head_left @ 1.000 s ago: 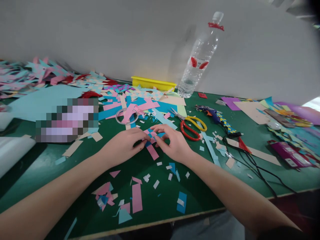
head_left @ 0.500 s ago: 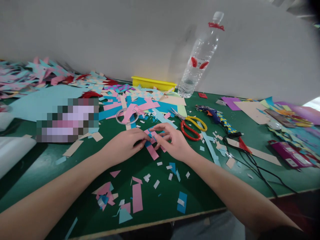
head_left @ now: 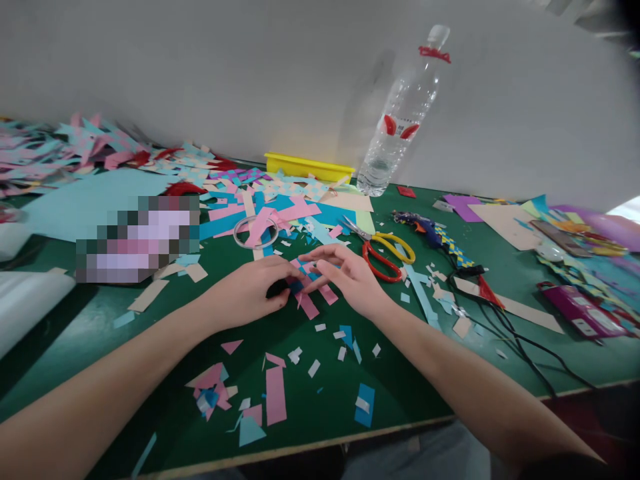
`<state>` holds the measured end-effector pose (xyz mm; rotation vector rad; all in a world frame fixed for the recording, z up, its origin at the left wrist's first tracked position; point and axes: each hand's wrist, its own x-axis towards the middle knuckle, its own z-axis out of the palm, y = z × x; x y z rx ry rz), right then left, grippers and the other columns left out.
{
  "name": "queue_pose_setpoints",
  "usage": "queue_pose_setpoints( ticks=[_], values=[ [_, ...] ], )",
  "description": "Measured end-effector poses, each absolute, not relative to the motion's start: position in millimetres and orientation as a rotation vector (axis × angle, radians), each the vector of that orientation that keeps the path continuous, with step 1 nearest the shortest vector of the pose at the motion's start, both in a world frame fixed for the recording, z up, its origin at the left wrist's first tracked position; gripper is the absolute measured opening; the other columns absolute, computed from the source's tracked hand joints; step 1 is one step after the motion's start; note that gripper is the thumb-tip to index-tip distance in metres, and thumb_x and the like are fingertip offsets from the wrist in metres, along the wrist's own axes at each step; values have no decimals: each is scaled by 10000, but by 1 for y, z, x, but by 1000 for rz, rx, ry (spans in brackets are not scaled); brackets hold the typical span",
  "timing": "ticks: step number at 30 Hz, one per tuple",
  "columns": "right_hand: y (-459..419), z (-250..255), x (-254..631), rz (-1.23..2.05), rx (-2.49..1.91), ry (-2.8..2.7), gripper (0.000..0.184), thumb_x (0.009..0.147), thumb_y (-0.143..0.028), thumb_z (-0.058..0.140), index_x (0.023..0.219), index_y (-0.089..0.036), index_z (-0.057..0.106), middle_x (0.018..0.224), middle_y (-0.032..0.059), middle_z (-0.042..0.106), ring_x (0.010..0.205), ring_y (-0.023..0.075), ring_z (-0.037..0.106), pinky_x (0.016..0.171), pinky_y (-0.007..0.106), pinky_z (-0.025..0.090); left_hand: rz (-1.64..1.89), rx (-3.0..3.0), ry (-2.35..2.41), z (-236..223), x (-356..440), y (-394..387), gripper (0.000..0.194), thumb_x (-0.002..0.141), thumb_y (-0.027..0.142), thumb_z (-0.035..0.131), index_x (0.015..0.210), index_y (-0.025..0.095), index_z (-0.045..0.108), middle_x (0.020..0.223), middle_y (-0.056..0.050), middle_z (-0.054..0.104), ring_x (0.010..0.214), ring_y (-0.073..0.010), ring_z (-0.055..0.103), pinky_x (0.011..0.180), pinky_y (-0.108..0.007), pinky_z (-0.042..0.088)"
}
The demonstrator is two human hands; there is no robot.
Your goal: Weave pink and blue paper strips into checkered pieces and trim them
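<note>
Between my hands is a small piece of woven paper strips [head_left: 308, 305], pink and blue, with pink ends pointing down toward me. My left hand [head_left: 257, 287] closes on its left side, fingertips on the upper edge. From the right, my right hand [head_left: 353, 277] grips the piece, its fingers partly covering the weave. Just beyond my right hand lie scissors [head_left: 383, 250] with one yellow and one red handle, blades parted. A clear ring-shaped roll of tape [head_left: 237, 233] rests on paper strips past my left hand.
Paper scraps [head_left: 276, 395] litter the green table [head_left: 400, 373] near its front edge. A tilted-looking water bottle [head_left: 400, 113] and a yellow tray [head_left: 307, 168] stand by the wall. A blurred-out object [head_left: 140, 243] lies left; black cords [head_left: 517, 343] and a purple packet [head_left: 580, 310] lie right.
My right hand's fingers have shifted and straightened a little over the woven strips, so a second pink end shows more. My left thumb has dropped slightly lower.
</note>
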<state>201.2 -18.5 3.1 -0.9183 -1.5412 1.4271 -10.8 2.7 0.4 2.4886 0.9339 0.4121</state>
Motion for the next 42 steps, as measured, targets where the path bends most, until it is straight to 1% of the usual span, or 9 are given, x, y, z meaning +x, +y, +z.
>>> queue_pose_setpoints(
  ticks=[3,6,10,18,24,26,33,38,42],
  values=[
    [-18,2,201,1420,-904,-1555,224,889,-357,529,1039,-191,544,1166,80,620,694,121,696,768,330,565,389,2457,939,3,-12,2,349,792,324,586,1134,254,588,1129,-53,616,1027,-236,563,846,-344,457],
    [-18,2,201,1422,-894,-1543,238,881,-374,542,1031,-190,555,1145,81,624,713,128,692,766,341,568,370,2436,976,3,-11,0,470,739,476,653,1142,249,569,1126,-61,611,1009,-253,565,811,-348,468],
    [-17,1,202,1402,-907,-1570,249,889,-387,527,1040,-191,547,1139,80,619,700,127,690,757,336,559,356,2448,1001,3,-9,-1,520,717,544,661,1129,245,559,1124,-67,601,997,-257,567,788,-345,472],
    [-18,-3,207,942,-1147,-1774,288,927,-435,431,1105,-220,502,1072,62,634,639,118,659,688,307,524,363,2621,899,-1,-9,2,320,840,419,598,1095,230,557,1141,-57,590,1061,-232,547,855,-339,461],
    [-13,-2,213,418,-1244,-1985,267,941,-384,413,1103,-202,524,996,64,675,954,217,622,854,380,461,479,2839,822,-8,-15,12,264,863,350,589,1073,191,576,1181,-78,593,1114,-242,527,937,-380,427],
    [-11,-2,214,284,-1260,-2072,258,943,-376,410,1045,-189,556,949,65,689,961,230,607,873,393,435,491,2857,830,-10,-18,14,255,867,343,584,1071,191,580,1185,-76,600,1098,-241,543,916,-379,445],
    [-8,-2,214,314,-1277,-2233,347,970,-391,338,839,-190,588,816,35,701,821,196,617,850,368,415,537,2889,777,-15,-21,18,208,890,319,553,1046,196,617,1158,-66,636,1065,-224,582,912,-373,459],
    [-8,-1,214,321,-1283,-2256,353,970,-399,334,837,-189,584,805,31,696,791,181,621,959,390,365,533,2889,761,-15,-20,19,202,913,304,511,1042,222,644,1129,-45,661,1037,-215,603,906,-370,467],
    [-8,0,214,319,-1289,-2265,353,971,-401,328,847,-193,585,796,30,693,784,178,624,979,392,355,527,2915,740,-15,-19,19,222,927,308,485,1051,218,646,1122,-43,666,1038,-212,605,908,-368,467]
  ],
)
